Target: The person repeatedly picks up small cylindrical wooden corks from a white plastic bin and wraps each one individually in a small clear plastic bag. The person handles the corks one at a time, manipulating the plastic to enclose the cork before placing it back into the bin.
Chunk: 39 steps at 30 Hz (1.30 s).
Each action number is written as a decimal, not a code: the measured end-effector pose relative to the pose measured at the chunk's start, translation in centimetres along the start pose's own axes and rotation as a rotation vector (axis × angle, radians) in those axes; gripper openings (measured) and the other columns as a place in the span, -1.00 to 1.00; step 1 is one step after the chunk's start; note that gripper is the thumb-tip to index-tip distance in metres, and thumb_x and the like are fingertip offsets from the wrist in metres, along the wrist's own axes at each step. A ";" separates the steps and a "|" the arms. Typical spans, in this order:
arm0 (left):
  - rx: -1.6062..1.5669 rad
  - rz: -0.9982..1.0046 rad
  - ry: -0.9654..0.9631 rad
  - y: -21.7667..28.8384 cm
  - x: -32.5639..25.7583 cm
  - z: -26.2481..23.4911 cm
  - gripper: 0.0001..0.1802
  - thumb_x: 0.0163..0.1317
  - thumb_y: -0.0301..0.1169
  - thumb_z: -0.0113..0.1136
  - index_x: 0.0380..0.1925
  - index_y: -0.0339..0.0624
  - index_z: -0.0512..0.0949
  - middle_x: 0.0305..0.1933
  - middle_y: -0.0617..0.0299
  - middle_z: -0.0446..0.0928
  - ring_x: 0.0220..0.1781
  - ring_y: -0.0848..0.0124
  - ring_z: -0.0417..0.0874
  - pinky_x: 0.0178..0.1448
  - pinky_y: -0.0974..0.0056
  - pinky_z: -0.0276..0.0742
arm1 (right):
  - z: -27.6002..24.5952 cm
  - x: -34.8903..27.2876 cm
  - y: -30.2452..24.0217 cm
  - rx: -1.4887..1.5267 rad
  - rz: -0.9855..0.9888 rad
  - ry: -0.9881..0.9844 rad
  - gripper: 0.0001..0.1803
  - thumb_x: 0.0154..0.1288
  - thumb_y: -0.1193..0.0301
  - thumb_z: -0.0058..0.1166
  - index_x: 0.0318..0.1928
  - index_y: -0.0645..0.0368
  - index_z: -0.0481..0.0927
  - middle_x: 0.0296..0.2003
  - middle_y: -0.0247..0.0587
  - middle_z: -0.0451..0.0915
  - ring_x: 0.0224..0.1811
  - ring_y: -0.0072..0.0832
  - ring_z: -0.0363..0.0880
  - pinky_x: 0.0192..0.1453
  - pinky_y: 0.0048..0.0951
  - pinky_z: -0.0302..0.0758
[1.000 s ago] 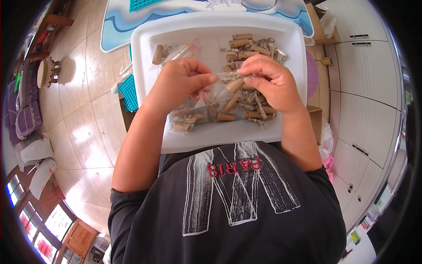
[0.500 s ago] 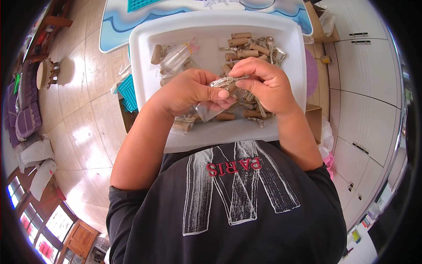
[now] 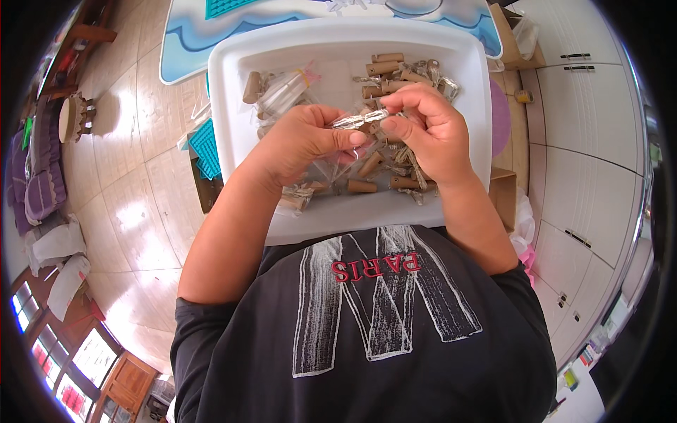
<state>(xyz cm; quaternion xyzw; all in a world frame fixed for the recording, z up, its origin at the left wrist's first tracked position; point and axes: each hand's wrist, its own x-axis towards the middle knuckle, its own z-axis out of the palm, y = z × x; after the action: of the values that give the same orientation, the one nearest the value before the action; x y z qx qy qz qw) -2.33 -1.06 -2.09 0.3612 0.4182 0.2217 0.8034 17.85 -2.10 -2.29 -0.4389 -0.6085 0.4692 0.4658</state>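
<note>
Over a white plastic bin, a coiled bundle of thin silvery wire spans the space between my hands. My left hand grips its left end between thumb and fingers, and a clear plastic bag hangs below that hand. At the bundle's right end, my right hand has its thumb and forefinger closed on the wire, the other fingers curled. Beneath lie several brown cork-like cylinders with wire bundles attached. Packed clear plastic bags are heaped on the bin's left side.
A table with a blue-and-white wavy pattern stands beyond the bin. Teal textured mats are at its left. Pale cabinets line the right, with a cardboard box nearer. A small round stool is far left on the tiled floor.
The wire bundle has come up and is more exposed between my hands. My right hand has shifted slightly, and the clear bag hangs lower and less spread beneath my left.
</note>
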 end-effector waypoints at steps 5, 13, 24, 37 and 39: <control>0.238 -0.058 0.021 0.5 -0.1 0.5 -0.60 0.00 -0.38 0.33 -0.17 -0.37 0.51 -0.26 0.16 0.60 -0.25 0.49 0.59 -0.12 0.41 0.49 | 0.0 0.4 0.5 -0.088 -0.044 -0.022 -0.89 0.06 0.56 0.19 -0.35 0.27 0.60 -0.43 -0.37 0.47 -0.52 -0.70 0.32 -0.46 -0.66 0.26; 0.132 -0.029 0.037 0.0 0.0 0.6 -0.56 -0.02 -0.38 0.36 -0.14 -0.36 0.51 -0.34 0.26 0.58 -0.33 0.58 0.52 -0.21 0.48 0.41 | 0.4 -0.2 0.1 -0.247 0.004 -0.186 -0.92 0.06 0.56 0.17 -0.37 0.25 0.61 -0.43 -0.31 0.47 -0.46 -0.62 0.43 -0.41 -0.62 0.33; 0.111 0.024 0.020 -0.1 -0.2 0.3 -0.58 0.05 -0.53 0.25 -0.05 -0.43 0.44 -0.22 0.14 0.58 -0.21 0.43 0.61 -0.07 0.37 0.51 | -0.5 0.3 -0.4 -0.291 0.028 -0.047 -0.93 0.05 0.56 0.16 -0.39 0.26 0.57 -0.41 -0.30 0.46 -0.43 -0.53 0.44 -0.36 -0.56 0.38; 0.105 -0.012 -0.002 0.1 0.1 0.4 -0.51 0.07 -0.58 0.21 0.04 -0.45 0.36 -0.14 0.12 0.56 -0.15 0.43 0.61 -0.03 0.41 0.52 | 0.8 -0.1 0.0 -0.253 0.034 -0.088 -0.94 0.05 0.53 0.16 -0.42 0.22 0.57 -0.35 -0.30 0.47 -0.38 -0.50 0.51 -0.33 -0.49 0.43; 0.096 0.004 -0.009 0.1 0.0 0.5 -0.50 0.07 -0.59 0.21 0.05 -0.45 0.35 -0.14 0.11 0.56 -0.15 0.43 0.61 -0.03 0.41 0.52 | 0.2 0.2 -0.2 -0.240 0.054 -0.034 -0.96 0.05 0.55 0.15 -0.42 0.22 0.57 -0.34 -0.30 0.47 -0.37 -0.51 0.49 -0.31 -0.50 0.43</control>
<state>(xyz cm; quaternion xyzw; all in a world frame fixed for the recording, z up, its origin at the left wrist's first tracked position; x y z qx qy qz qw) -1.96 -1.18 -1.77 0.4011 0.4242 0.2015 0.7865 17.59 -1.98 -2.12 -0.4997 -0.6560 0.4129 0.3866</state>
